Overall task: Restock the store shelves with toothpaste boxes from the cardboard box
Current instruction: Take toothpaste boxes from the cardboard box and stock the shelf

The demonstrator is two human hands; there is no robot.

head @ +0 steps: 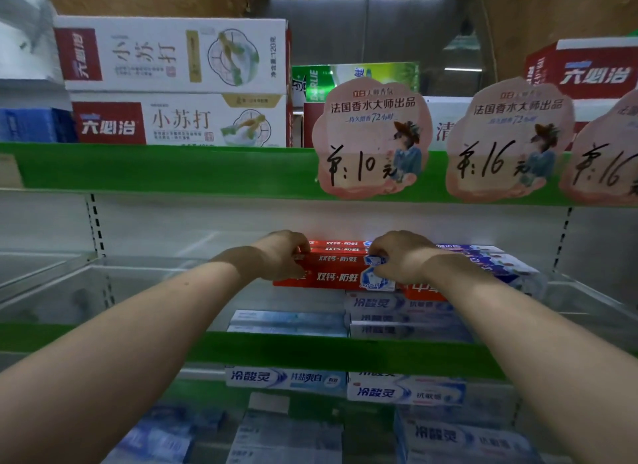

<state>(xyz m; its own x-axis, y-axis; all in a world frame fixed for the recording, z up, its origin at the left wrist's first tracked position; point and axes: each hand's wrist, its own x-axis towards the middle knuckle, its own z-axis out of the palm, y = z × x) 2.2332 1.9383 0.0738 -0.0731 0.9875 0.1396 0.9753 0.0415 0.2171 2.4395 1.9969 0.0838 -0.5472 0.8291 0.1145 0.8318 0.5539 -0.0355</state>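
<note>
While left hand (283, 256) and right hand (400, 258) grip, toothpaste boxes (337, 269) lie between

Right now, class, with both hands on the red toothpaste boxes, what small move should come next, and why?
Probably settle the red boxes squarely, then let go. The left hand and right hand both grip the stack's ends, and it seems to jut left past the white-and-blue boxes beneath.

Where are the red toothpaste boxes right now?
In the head view, the red toothpaste boxes sit stacked mid-frame on the middle shelf, gripped between the left hand and right hand, blue-and-white boxes just to their right.
</note>
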